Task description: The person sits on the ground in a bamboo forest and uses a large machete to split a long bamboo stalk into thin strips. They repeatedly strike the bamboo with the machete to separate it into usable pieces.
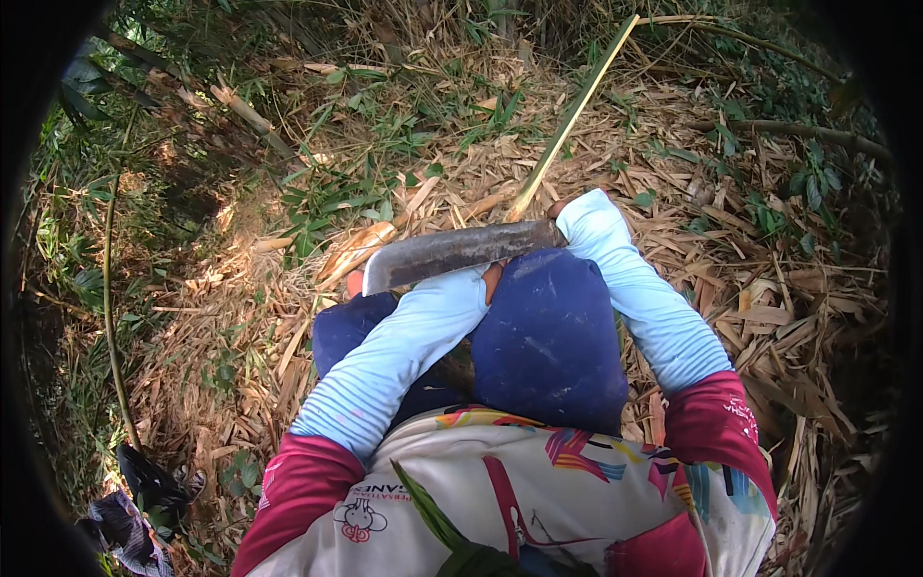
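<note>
A machete [461,252] with a broad dark blade lies crosswise above my blue-clad knees, its squared tip to the left. My right hand [557,208] is at the blade's right end, closed round the machete's grip, which the pale blue sleeve mostly covers. My left hand [494,280] shows only as a bit of skin below the blade; its fingers are hidden. Beyond the blade, a long split bamboo strip [574,120], green on one side and pale on the other, slants up and away. Its near end goes out of sight behind the machete.
Dry bamboo shavings and leaves [711,260] cover the ground around me. A thin upright stem [111,308] stands at left, and a dark cloth bundle [135,529] lies lower left. Cut bamboo stalks [252,117] lean at the far left; a branch [808,132] crosses at right.
</note>
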Demonstrator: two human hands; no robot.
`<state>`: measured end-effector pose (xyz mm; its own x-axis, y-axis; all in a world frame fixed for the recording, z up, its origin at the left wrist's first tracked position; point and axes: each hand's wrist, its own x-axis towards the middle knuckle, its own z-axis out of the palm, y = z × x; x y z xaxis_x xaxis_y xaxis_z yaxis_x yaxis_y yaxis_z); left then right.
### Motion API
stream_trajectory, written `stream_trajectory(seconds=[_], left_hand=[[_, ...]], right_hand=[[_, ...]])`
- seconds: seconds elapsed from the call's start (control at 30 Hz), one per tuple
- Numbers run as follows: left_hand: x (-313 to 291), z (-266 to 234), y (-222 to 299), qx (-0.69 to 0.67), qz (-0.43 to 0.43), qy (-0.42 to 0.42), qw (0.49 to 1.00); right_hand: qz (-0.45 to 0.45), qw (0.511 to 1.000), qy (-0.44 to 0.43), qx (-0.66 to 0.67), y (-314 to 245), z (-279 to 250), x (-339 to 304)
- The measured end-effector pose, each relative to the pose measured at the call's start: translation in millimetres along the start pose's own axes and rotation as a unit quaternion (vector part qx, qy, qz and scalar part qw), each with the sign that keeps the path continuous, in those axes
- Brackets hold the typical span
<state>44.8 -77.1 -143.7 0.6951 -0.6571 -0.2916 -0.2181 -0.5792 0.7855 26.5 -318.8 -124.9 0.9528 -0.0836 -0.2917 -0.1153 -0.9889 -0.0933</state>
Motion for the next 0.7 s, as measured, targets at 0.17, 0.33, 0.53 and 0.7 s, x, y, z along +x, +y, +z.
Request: stream_trajectory(seconds=[0.17,0.33,0.53,0.7], left_hand=[[-1.3,4.9,-1.7,-0.007,0.014,0.007,1.000],[0.2,14.3,-3.3,-0.030,0.055,0.067,0.996],[-8.2,-2.9,4.6,0.003,0.078,0.117,0.990],[-11.5,4.7,-11.1,0.014,0.089,0.156,0.984]], right_hand=[[0.109,0.989,0.036,0.097,15.2,27.7,6.8],[0.196,0.966,0.056,0.160,28.3,57.5,26.1],[0.015,0.999,-0.021,-0.035,-0.3,-19.4,-10.4],[0.067,0.996,-0.041,-0.034,-4.7,-8.0,-6.4]])
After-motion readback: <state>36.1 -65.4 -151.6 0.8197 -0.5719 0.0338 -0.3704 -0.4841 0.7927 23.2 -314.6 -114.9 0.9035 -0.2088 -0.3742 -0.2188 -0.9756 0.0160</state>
